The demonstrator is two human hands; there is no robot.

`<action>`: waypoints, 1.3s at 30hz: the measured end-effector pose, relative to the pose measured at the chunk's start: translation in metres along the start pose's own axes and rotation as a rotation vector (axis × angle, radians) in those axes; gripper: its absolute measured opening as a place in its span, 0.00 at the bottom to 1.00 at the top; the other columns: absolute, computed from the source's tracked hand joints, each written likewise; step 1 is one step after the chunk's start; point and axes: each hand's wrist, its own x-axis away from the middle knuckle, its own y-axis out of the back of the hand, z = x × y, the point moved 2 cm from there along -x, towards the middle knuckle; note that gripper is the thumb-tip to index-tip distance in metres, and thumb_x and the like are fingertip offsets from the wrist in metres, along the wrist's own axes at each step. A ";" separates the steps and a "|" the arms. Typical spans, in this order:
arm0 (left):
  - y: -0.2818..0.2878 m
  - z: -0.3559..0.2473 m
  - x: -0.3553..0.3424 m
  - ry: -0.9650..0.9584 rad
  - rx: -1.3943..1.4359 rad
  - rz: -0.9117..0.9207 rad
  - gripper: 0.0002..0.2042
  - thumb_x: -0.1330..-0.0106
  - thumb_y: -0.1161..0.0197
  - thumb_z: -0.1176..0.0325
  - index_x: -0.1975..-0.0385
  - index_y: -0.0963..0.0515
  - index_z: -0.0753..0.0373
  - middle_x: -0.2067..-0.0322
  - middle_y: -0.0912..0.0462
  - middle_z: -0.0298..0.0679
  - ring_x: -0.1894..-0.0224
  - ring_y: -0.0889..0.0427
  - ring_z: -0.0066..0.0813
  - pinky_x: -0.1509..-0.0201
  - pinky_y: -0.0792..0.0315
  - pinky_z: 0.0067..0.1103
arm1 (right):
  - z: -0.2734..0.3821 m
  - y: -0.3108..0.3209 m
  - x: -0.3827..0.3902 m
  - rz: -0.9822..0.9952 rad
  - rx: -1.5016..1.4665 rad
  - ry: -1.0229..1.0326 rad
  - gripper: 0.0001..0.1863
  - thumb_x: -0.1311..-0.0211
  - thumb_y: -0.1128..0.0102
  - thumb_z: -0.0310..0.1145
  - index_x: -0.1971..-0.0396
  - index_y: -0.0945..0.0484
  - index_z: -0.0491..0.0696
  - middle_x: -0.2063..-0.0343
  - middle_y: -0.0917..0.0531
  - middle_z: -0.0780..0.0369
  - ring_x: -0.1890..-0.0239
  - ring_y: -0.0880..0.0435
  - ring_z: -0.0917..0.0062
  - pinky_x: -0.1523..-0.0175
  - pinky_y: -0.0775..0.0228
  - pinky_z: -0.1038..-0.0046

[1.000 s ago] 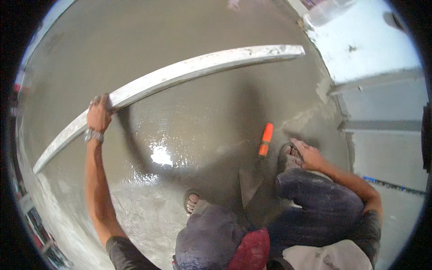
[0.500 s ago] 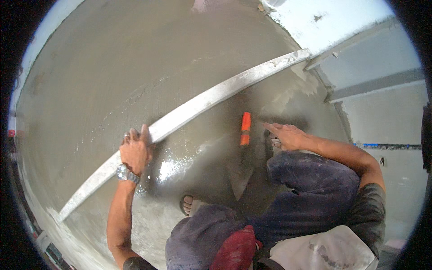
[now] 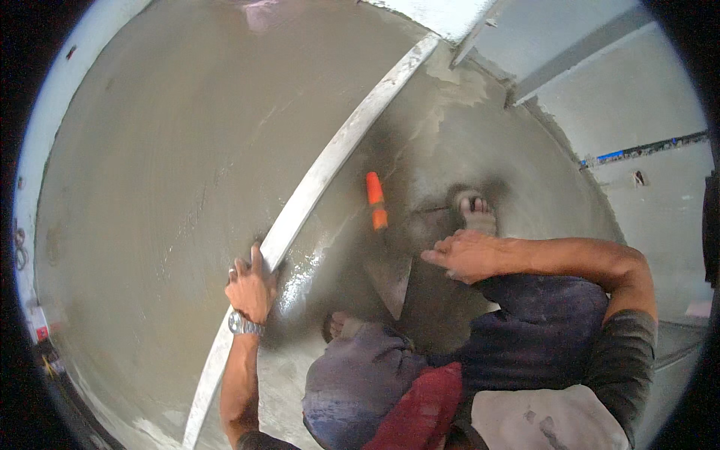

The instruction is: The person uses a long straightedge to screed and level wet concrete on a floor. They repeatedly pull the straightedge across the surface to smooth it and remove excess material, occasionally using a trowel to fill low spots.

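My left hand (image 3: 251, 291), with a metal wristwatch on its wrist, is closed over a long pale screed bar (image 3: 330, 161). The bar lies slantwise on wet grey mortar (image 3: 172, 165), from the near left up to the far wall corner. In front of my right knee, my right hand (image 3: 472, 256) holds nothing, its fingers loosely bent and partly stretched toward the left. To its left lies a pointed trowel, its orange handle (image 3: 376, 201) directed away from me and its metal blade (image 3: 394, 286) toward me.
My right foot (image 3: 478, 212) and left foot (image 3: 343, 324) stand on the mortar either side of the trowel. A pale wall (image 3: 645, 97) with ledges runs along the right. Another wall edge (image 3: 45, 127) curves along the left.
The view has turned, so the bar now stands steeper in the picture. My left hand keeps its hold on it. My right hand has drawn closer to me, baring my right foot.
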 end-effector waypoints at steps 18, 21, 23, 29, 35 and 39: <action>0.003 0.014 0.009 0.141 0.048 0.143 0.38 0.52 0.29 0.57 0.38 0.37 0.47 0.50 0.29 0.55 0.51 0.25 0.56 0.56 0.24 0.43 | -0.202 0.016 -0.113 0.039 0.200 0.198 0.13 0.46 0.39 0.37 0.63 0.30 0.49 0.69 0.20 0.59 0.61 0.19 0.59 0.55 0.29 0.57; 0.001 0.015 0.013 0.156 0.087 0.224 0.38 0.54 0.29 0.59 0.38 0.36 0.48 0.50 0.30 0.55 0.50 0.26 0.55 0.54 0.25 0.42 | -0.240 0.039 -0.003 -0.161 -0.186 -0.024 0.18 0.53 0.35 0.37 0.65 0.31 0.47 0.72 0.21 0.57 0.65 0.20 0.56 0.64 0.30 0.58; -0.004 0.017 0.016 0.143 0.102 0.222 0.39 0.56 0.30 0.61 0.39 0.35 0.52 0.50 0.29 0.57 0.49 0.27 0.56 0.51 0.27 0.41 | -0.268 0.031 0.050 -0.400 -0.401 -0.259 0.21 0.52 0.34 0.41 0.63 0.31 0.47 0.73 0.22 0.58 0.67 0.20 0.58 0.66 0.31 0.61; -0.041 0.054 0.043 0.137 0.033 0.330 0.36 0.57 0.31 0.63 0.42 0.34 0.55 0.51 0.28 0.58 0.52 0.26 0.56 0.52 0.27 0.42 | -0.298 0.024 0.060 -1.095 -1.542 -0.439 0.18 0.44 0.39 0.37 0.58 0.32 0.47 0.71 0.25 0.63 0.71 0.23 0.78 0.70 0.31 0.71; -0.044 0.080 0.083 0.335 -0.135 0.678 0.25 0.36 0.46 0.53 0.39 0.35 0.49 0.47 0.26 0.46 0.47 0.26 0.40 0.47 0.28 0.30 | -0.348 0.064 0.001 -1.323 -2.002 -0.441 0.14 0.44 0.40 0.36 0.63 0.33 0.48 0.73 0.26 0.63 0.76 0.25 0.80 0.76 0.34 0.74; -0.039 0.096 0.113 0.400 -0.222 0.581 0.18 0.31 0.49 0.58 0.41 0.31 0.47 0.51 0.23 0.43 0.53 0.22 0.36 0.53 0.25 0.29 | -0.412 0.037 -0.013 -1.350 -1.858 -0.809 0.11 0.43 0.44 0.34 0.64 0.34 0.47 0.77 0.28 0.64 0.80 0.27 0.79 0.80 0.36 0.73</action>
